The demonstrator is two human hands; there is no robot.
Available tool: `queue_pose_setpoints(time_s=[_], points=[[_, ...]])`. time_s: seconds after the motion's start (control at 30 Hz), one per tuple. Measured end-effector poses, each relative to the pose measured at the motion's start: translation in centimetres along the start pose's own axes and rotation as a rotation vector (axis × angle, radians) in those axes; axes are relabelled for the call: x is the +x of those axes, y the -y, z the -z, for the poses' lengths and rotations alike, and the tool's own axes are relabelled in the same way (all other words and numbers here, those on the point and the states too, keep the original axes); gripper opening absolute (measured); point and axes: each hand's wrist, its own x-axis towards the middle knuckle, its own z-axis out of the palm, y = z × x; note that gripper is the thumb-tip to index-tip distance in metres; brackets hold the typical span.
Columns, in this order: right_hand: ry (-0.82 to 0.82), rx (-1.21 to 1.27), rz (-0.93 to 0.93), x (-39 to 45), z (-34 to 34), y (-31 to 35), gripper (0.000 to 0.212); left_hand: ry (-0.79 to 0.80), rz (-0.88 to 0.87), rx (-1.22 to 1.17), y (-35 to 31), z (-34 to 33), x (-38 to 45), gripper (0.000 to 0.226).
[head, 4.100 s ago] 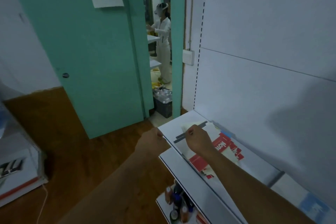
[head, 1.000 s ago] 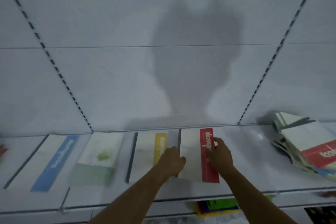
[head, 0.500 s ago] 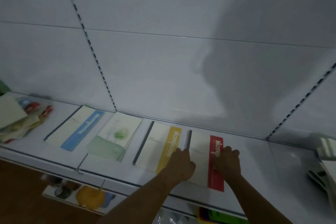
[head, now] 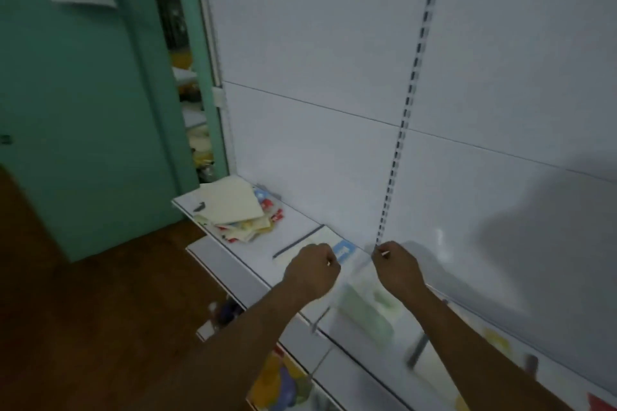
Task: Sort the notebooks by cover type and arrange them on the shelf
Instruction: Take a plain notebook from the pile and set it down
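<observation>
Both my hands are curled into loose fists and empty, the left hand [head: 312, 272] and the right hand [head: 399, 272] raised side by side above the white shelf [head: 240, 272], holding no notebook. Half a second ago they were pressed on the red-banded notebook further along the row; now they have lifted clear and my view has swung left, toward the unsorted pile [head: 238, 212] that lies loose at the shelf's far left end, near the green door [head: 83, 110]. I judge that the red one is placed and the next pick comes from that pile. Beneath my hands lies the blue-banded notebook [head: 344, 250], flat on the shelf, with the green-covered notebook [head: 367, 310] just beside it, blurred by the head's motion. The yellow-banded notebook [head: 497, 340] is only a smear beyond my right forearm, and the red one shows as a sliver at the lower right corner. Cover lettering cannot be read, and the pile's lower covers are mostly hidden under a cream sheet.
</observation>
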Motion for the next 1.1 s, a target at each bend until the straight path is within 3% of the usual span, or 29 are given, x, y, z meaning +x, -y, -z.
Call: queue_pose_setpoints(time_s=[0.2,0.4,0.8,1.1], points=[[0.144,0.035,0.244,1.0,-11.8,15.6,0.013,-0.177,0.232,0.052,13.4,13.0,-2.4,0.014],[0.226,-0.032,0.323,1.5,-20.5,23.7,0.025,-0.291,0.380,-0.027,22.0,19.3,-4.2,0.010],[0.319,-0.075,0.323,11.9,-30.9,29.3,0.028,-0.262,0.492,-0.102,30.5,21.6,5.7,0.006],[0.265,-0.178,0.172,22.1,-33.2,28.1,0.037,-0.180,0.525,-0.174,32.8,21.4,16.6,0.031]])
